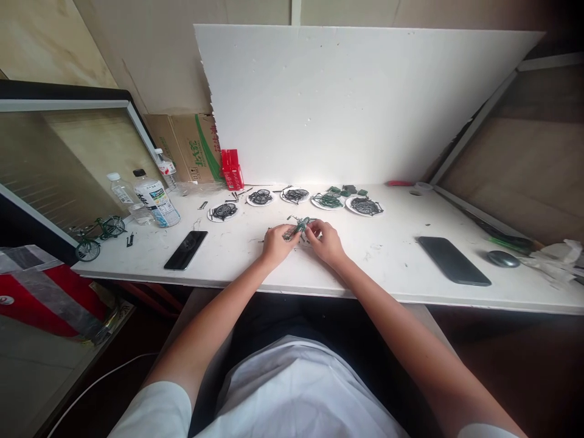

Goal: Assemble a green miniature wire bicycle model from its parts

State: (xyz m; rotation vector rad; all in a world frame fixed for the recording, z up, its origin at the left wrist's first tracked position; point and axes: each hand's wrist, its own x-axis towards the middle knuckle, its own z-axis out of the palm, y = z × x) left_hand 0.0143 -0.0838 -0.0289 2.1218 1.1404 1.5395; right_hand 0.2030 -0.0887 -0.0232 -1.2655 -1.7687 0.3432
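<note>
Over the front middle of the white table, my left hand [279, 246] and my right hand [327, 242] meet around a small green model bicycle [302, 225], which looks partly assembled. Fingers of both hands are closed on it and cover much of it. Small dark bits lie on the tabletop just beneath. Beyond my hands, several white plates hold small model parts: black parts [225, 210] on the left one, green parts [329, 199] and dark grey parts [366, 206] on the right ones. A whole green model bicycle [111, 227] stands at the table's left end.
A phone [186, 250] lies left of my hands. A larger dark flat device [454, 260] and a mouse [503, 259] are on the right. Plastic bottles [157, 199] and a red box [232, 170] stand back left. A white foam board [356, 103] rises behind.
</note>
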